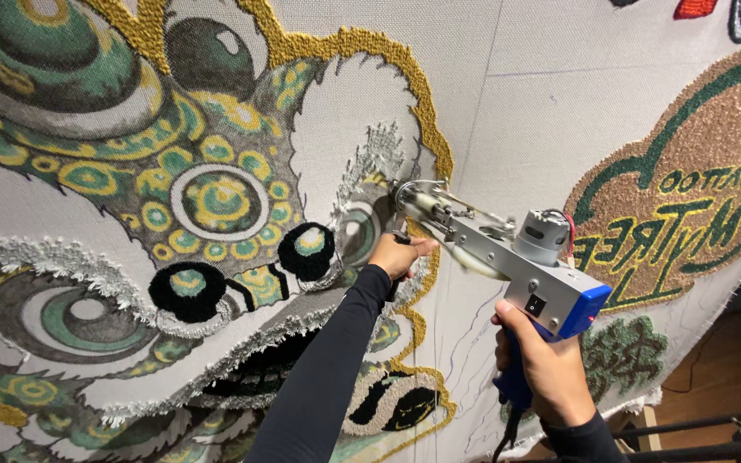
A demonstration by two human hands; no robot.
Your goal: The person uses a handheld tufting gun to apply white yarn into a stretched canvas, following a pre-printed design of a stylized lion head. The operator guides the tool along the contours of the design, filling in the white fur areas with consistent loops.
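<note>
Against one tufted cloth [508, 111], two hands, one tufting gun [516, 261]

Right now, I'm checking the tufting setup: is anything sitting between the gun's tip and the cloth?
Nothing visible does. The tufting gun tip meets the backing cloth directly; the left hand grips the front handle below, the right hand the blue grip.

We see a tufting gun [508, 257] with a silver metal body, a blue rear block carrying a small black switch, a blue pistol grip below and a grey round motor with red wires on top. It lies tilted, nose up and to the left, its needle end pressed against the stretched grey backing cloth [525, 111], just beside a gold yarn outline of the tufted lion-face design [216, 206] in green, yellow, black and white.
</note>
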